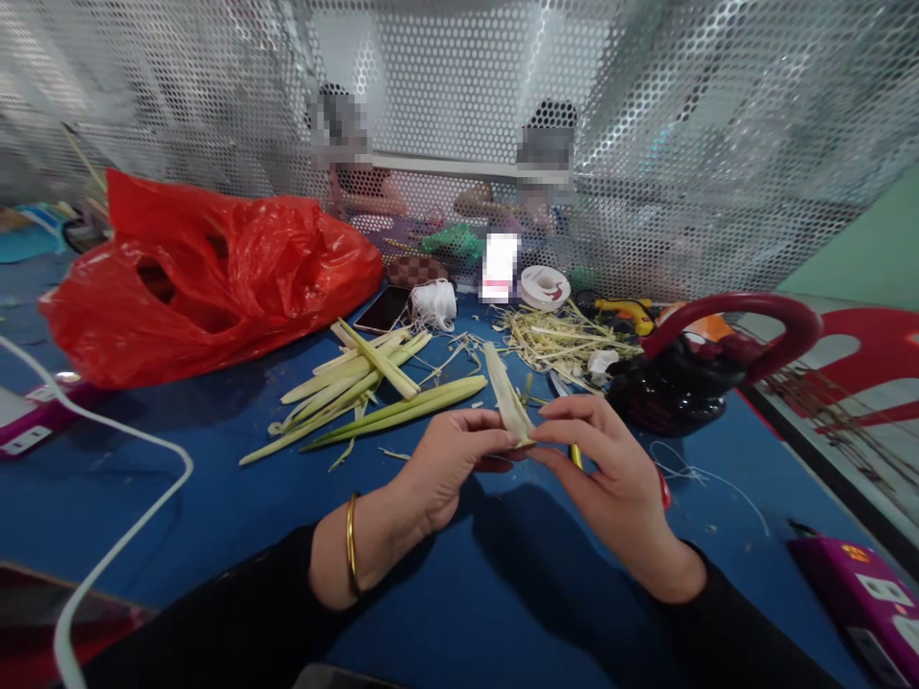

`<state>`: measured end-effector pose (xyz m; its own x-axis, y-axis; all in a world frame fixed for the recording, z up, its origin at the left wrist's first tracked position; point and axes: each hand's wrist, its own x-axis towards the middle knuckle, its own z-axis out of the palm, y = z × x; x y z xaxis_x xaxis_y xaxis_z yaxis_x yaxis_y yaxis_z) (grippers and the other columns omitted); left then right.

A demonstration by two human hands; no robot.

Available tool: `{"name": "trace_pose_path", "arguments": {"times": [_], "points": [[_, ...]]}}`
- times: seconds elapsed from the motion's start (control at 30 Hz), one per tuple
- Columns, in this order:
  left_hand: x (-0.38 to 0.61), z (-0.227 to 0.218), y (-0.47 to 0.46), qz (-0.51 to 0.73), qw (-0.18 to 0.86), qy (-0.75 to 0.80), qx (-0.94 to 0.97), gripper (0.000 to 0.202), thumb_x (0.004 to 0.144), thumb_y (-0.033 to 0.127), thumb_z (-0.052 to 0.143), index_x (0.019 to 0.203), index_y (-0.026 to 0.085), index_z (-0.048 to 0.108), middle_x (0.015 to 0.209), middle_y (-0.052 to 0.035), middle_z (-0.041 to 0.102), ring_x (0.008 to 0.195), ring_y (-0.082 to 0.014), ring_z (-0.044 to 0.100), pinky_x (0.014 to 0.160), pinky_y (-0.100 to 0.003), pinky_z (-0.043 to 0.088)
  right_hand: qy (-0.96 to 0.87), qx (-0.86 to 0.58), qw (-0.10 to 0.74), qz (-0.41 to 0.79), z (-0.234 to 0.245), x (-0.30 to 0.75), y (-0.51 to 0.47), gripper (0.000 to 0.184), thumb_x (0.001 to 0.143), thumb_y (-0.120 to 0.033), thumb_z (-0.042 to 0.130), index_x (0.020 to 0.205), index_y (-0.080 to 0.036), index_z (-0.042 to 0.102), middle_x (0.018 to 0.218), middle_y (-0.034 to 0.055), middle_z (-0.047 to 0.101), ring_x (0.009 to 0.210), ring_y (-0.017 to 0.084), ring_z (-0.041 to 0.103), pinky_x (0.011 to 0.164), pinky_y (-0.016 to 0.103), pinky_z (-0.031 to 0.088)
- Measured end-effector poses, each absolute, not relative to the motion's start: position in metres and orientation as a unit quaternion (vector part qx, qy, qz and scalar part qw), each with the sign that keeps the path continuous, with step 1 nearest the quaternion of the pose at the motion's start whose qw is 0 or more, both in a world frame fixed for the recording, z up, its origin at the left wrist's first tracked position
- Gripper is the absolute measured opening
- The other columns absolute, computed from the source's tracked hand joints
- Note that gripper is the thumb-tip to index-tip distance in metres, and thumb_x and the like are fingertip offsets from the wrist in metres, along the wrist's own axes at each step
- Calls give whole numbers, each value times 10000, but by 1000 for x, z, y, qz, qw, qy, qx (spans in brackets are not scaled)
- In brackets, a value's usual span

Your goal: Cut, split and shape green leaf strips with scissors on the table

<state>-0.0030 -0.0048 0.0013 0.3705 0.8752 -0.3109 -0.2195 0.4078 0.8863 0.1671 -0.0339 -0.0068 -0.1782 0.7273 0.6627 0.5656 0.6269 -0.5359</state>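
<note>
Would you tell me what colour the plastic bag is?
The plastic bag is red, head view.

blue table (215,498), red plastic bag (215,273), leaf strips (359,388), black basket (682,388)

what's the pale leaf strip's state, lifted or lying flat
Lifted: left hand and right hand pinch the pale leaf strip above the blue table.

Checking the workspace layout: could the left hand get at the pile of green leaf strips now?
Probably yes: nothing lies between the left hand and the green leaf strips, just beyond it on the table. It would have to let go of the pale strip it pinches.
</note>
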Motion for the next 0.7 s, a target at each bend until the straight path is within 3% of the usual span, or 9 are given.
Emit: {"name": "trace_pose_path", "arguments": {"times": [0.37, 0.7], "points": [[-2, 0, -7, 362, 727, 412, 412, 147, 645, 211, 720, 769, 133, 728, 744, -43, 695, 688, -125, 617, 659, -237, 458, -776, -431, 458, 50, -7, 164, -36, 141, 871, -71, 595, 858, -207, 629, 872, 19, 561, 774, 140, 567, 686, 274, 467], [1, 1, -8, 402, 643, 428, 492, 23, 640, 150, 691, 648, 129, 696, 616, 5, 641, 601, -97, 538, 619, -224, 424, -746, -477, 438, 155, -5, 164, -37, 132, 883, -128, 569, 790, -218, 595, 885, 23, 587, 853, 171, 579, 769, 305, 455]]}}
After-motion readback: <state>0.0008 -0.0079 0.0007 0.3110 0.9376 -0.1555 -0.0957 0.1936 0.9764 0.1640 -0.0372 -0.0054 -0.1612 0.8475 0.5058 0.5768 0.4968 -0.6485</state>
